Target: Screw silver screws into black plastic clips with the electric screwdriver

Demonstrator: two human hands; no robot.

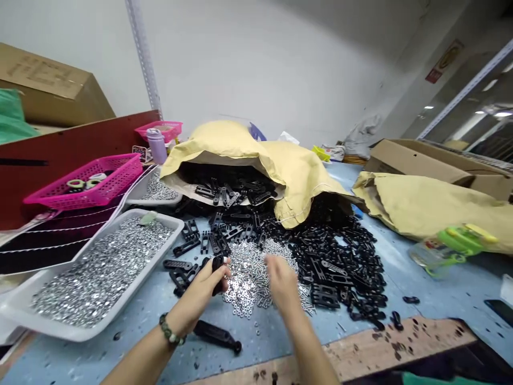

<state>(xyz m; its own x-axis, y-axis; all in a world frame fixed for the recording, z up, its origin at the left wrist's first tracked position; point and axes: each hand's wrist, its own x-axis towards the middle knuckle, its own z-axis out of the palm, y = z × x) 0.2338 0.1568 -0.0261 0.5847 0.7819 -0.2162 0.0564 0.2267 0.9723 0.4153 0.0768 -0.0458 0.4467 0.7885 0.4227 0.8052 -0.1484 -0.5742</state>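
Note:
My left hand (204, 289) is shut on a black plastic bracket (217, 272), held upright between fingers and thumb at the edge of a heap of silver screws and nuts (252, 278). My right hand (282, 283) hovers over that heap, its fingers blurred, so I cannot see whether they hold anything. To the right lies a large pile of black plastic brackets (336, 267). More of them spill from the mouth of a yellow paper sack (236, 149). One long black part (216, 336) rests on the blue table (120, 358) below my left wrist.
A grey tray of silver nuts (100, 272) stands left of my hands, with a smaller tray (154, 188) behind it. Beyond are a pink basket (84, 182) and a purple bottle (156, 145). A second yellow sack (425, 208) and a cardboard box (436, 166) sit right. A wooden board (360, 355) edges the front.

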